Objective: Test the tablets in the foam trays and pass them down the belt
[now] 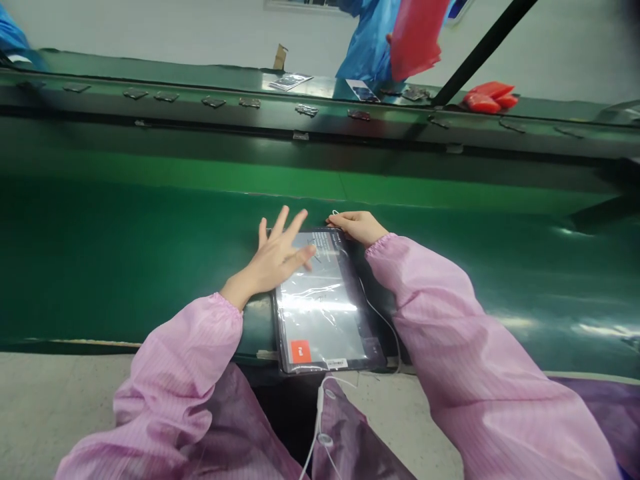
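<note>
A tablet (325, 313) in clear film lies on the green worktop, its near end by the front edge. An orange-red label and a small barcode strip show near its lower end. Above the tablet's upper left part, my left hand (275, 260) is open with fingers spread; whether it touches the film I cannot tell. My right hand (360, 227) is pinched at the far edge of the tablet. A bit of white cable (391, 327) sticks out at its fingertips; the same-looking cable runs down the tablet's right side. The cable's end is hidden by my fingers.
Beyond the green worktop (125, 267) runs a belt (190, 93) with several small flat parts along it. A person in blue (367, 40) stands across, holding a red bag (417, 40). Red bundles (490, 97) lie beside a dark slanted post (485, 50). White cable also hangs at my lap.
</note>
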`<state>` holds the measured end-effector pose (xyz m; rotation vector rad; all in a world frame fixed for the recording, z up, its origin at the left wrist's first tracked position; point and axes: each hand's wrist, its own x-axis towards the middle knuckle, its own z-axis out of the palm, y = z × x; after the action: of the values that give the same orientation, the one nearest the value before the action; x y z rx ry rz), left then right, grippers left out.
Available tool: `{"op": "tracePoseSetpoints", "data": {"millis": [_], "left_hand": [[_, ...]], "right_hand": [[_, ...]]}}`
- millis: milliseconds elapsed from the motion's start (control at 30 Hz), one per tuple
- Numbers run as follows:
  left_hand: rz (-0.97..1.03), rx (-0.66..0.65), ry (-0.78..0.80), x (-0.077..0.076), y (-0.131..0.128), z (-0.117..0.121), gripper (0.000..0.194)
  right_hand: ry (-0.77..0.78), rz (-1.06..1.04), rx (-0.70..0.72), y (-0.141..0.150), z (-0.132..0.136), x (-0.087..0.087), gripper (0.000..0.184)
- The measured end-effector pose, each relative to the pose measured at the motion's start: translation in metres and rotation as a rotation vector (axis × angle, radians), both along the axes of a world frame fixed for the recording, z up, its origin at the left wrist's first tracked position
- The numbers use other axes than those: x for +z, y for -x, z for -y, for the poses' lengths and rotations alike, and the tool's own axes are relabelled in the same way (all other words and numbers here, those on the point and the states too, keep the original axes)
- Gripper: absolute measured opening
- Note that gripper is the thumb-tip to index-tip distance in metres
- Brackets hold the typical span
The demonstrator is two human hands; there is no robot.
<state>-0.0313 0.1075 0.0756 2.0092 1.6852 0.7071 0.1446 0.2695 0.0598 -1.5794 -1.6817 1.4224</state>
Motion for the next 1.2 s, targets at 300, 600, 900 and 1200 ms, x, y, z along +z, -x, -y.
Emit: {"op": "tracePoseSetpoints", "data": {"millis": [300,600,900,1200], "left_hand": [[0.124,0.101,0.007,-0.001,0.004,-0.005,0.068],[0.158,0.16,0.074,-0.003,-0.029,0.069,0.055],[0.132,0.365,0.126,-0.039,-0.092,0.154,0.139],[0.021,0.385,0.055,-0.045,-0.089,0.155,0.126]], "right_hand": [[-0.014,0.03,-0.01,0.0,-0.001,-0.003,0.018],[0.013,-0.034,0.027,-0.001,-0.006,-0.007,0.027],[-0.115,-0.016,0.078,-0.005,-0.01,-0.023,0.02],[-0.328,0.214,0.085,0.013,-0.015,-0.021,0.019]]}}
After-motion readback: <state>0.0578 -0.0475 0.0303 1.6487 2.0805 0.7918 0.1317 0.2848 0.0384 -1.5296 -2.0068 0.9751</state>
